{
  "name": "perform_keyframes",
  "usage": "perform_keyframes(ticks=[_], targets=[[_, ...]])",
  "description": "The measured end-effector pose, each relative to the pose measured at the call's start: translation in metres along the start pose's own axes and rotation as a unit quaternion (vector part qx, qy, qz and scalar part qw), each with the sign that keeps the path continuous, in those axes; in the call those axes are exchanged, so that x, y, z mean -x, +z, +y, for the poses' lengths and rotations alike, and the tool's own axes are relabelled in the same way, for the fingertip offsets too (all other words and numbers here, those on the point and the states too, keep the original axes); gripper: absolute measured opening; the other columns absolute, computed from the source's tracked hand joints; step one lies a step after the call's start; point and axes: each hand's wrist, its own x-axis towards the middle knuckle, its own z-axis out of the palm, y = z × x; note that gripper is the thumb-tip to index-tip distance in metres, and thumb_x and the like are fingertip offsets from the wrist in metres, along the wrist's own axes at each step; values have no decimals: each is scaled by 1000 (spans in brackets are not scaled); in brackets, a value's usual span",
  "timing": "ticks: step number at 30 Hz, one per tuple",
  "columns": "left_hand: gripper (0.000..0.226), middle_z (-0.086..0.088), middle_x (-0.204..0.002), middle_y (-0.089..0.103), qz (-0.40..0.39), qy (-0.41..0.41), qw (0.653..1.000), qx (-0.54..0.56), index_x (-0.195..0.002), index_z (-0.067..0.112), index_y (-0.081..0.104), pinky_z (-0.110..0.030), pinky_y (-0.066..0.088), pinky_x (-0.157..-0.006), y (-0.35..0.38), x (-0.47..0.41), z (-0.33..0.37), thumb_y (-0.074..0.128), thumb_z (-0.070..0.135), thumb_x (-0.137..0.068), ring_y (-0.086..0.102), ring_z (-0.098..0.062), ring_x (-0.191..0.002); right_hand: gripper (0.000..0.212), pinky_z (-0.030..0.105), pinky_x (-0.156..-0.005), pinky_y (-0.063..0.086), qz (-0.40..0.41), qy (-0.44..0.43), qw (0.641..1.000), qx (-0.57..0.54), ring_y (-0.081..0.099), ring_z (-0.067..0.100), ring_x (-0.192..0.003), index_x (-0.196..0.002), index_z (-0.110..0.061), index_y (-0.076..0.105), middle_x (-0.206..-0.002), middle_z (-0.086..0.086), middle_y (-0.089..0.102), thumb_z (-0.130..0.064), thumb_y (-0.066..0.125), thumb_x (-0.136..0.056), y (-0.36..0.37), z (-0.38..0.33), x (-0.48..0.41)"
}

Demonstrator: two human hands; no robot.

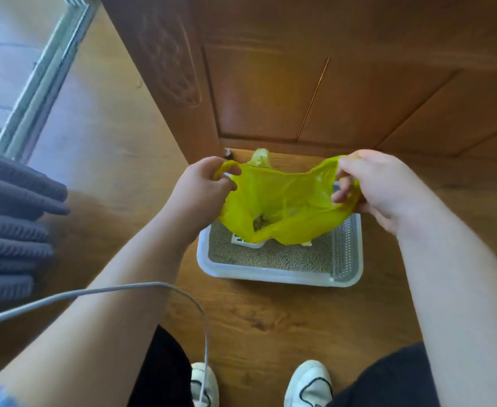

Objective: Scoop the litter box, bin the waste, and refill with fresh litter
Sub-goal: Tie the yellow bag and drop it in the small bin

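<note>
1. Your left hand curls thumb and fingers round one handle loop of the yellow bag, on the bag's 9 o'clock side.
2. Your right hand pinches the bag's rim on its 3 o'clock side, and the mouth is stretched wide between both hands.
3. A dark clump of waste lies in the bottom of the bag.
4. The litter box sits on the wooden floor at 12 o'clock from your shoes, directly under the bag and near a brown door.
5. Grey litter covers the bottom of the box, and a perforated panel runs along its 3 o'clock edge.
6. A white item with dark markings peeks out from under the bag; you cannot tell what it is.
7. A grey cable crosses your left forearm at 7 o'clock, and folded grey fabric lies at 9 o'clock.
</note>
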Motion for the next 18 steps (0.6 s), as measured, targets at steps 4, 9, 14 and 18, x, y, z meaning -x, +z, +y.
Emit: perform_keyframes(ticks=[4,9,14,18], targets=[[27,-1,-77,68,40,60,992,-100,-93,25,69,-29,48,-56,-4,-3,-2,50,8,-86,58,-18,-61,16,45,-73,57,35,-69,995,61,70,24,-63,-75,-14,61,-65,7,62,-20,55,-88,1,-5,-4],[28,-1,-78,63,16,-51,915,-399,-96,25,69,-34,52,-68,-36,-15,-29,45,15,-86,60,-29,-74,22,33,-57,36,112,-128,924,342,53,19,-67,-83,-15,65,-69,0,61,-31,55,-92,-11,-3,0],[27,-15,-77,75,-157,-272,905,-288,-112,7,65,-33,56,-61,-46,-16,-36,43,13,-97,72,-25,-67,27,36,-71,46,150,-127,918,344,61,30,-84,-91,-14,69,-84,5,68,-33,51,-96,-9,1,-4],[20,-10,-65,70,-178,-238,953,-57,-105,6,68,-22,48,-44,-36,-12,-23,51,12,-95,62,-13,-49,29,47,-69,58,112,-120,939,304,68,27,-62,-81,-14,63,-71,4,69,-31,43,-94,14,5,-5]])
